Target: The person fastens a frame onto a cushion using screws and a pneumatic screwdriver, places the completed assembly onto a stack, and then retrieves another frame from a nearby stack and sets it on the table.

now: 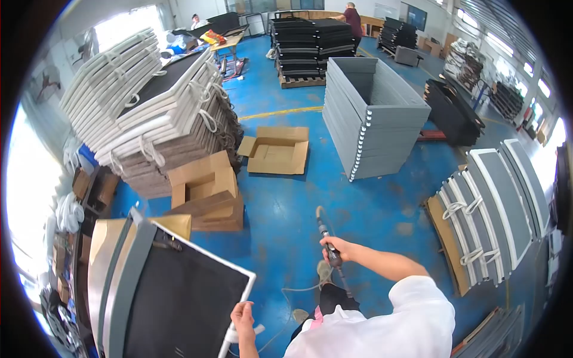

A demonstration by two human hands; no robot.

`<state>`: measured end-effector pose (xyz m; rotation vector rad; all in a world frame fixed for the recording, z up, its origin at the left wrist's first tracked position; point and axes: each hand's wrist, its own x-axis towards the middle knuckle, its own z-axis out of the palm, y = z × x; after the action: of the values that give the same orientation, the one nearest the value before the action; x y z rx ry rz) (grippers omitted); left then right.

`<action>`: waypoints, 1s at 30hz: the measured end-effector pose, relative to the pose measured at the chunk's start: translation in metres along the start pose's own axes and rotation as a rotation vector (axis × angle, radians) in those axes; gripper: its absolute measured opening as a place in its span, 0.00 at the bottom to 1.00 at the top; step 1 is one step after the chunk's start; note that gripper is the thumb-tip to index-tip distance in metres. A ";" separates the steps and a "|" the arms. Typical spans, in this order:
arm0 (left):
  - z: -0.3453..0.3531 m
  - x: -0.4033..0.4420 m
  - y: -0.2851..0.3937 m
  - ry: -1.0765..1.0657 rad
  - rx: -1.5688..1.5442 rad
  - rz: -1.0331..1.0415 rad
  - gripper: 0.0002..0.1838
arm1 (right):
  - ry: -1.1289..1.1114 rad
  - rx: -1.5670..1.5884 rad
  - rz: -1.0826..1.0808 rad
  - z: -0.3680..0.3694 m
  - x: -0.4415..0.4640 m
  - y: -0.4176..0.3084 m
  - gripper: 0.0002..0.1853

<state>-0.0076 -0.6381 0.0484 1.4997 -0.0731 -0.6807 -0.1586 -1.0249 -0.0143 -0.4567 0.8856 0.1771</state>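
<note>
My right hand [338, 250] is closed around a dark handheld power tool [332, 253] with a light curved tip, held over the blue floor. A thin hose or cord trails on the floor near it. My left hand [243, 316] grips the white edge of a framed panel [185, 292] with a dark mesh face. That panel lies at the lower left, against a curved grey-green strip [136, 274]. A short white piece sticks out beside my left hand.
Open cardboard boxes [276, 156] stand ahead, beside stacked white-edged panels [173, 128]. A tall grey stack [382, 134] is ahead right; more curved panels [495, 209] stand at right. Two people [353, 22] [197, 21] are in the background, near black stacks [310, 45].
</note>
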 end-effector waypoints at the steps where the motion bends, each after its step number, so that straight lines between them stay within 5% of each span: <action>1: -0.003 -0.024 -0.010 0.012 0.109 0.015 0.07 | 0.000 -0.009 0.010 -0.007 -0.012 0.016 0.09; 3: -0.011 -0.059 -0.048 -0.029 0.274 0.171 0.07 | 0.021 -0.572 0.234 -0.016 -0.037 0.042 0.09; 5: -0.015 -0.100 -0.071 -0.004 0.737 0.327 0.15 | -0.040 -0.726 0.248 -0.027 -0.050 0.084 0.10; 8: 0.012 -0.161 -0.069 0.036 0.977 0.392 0.22 | -0.114 -1.175 0.498 -0.013 -0.079 0.141 0.15; 11: 0.029 -0.212 -0.081 -0.154 1.185 0.417 0.35 | -0.445 -1.608 0.672 0.008 -0.095 0.193 0.19; 15: 0.017 -0.268 -0.120 -0.398 1.260 0.455 0.28 | -0.907 -2.131 0.416 0.080 -0.119 0.266 0.31; 19: -0.010 -0.340 -0.117 -0.165 1.198 0.200 0.22 | -1.085 -2.434 0.273 0.152 -0.168 0.315 0.32; 21: -0.029 -0.378 -0.115 -0.047 0.913 0.049 0.22 | -1.128 -2.685 -0.426 0.180 -0.197 0.341 0.29; 22: -0.039 -0.395 -0.126 0.046 0.813 -0.005 0.24 | -1.163 -2.698 -0.432 0.198 -0.214 0.352 0.29; 24: -0.070 -0.420 -0.167 0.242 0.717 0.009 0.25 | -1.228 -2.160 -1.408 0.231 -0.235 0.381 0.26; 27: -0.140 -0.479 -0.171 0.612 0.521 -0.124 0.26 | -0.997 -1.684 -1.288 0.248 -0.234 0.425 0.23; 28: -0.173 -0.489 -0.206 0.804 0.531 -0.024 0.26 | -0.948 -1.583 -1.155 0.256 -0.227 0.443 0.22; 30: -0.244 -0.535 -0.191 0.956 0.464 -0.187 0.26 | -0.941 -1.621 -1.024 0.273 -0.206 0.489 0.21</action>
<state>-0.4037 -0.1636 0.0384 2.1626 0.6850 -0.0237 -0.2583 -0.4584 0.1430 -2.0348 -0.6877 0.0978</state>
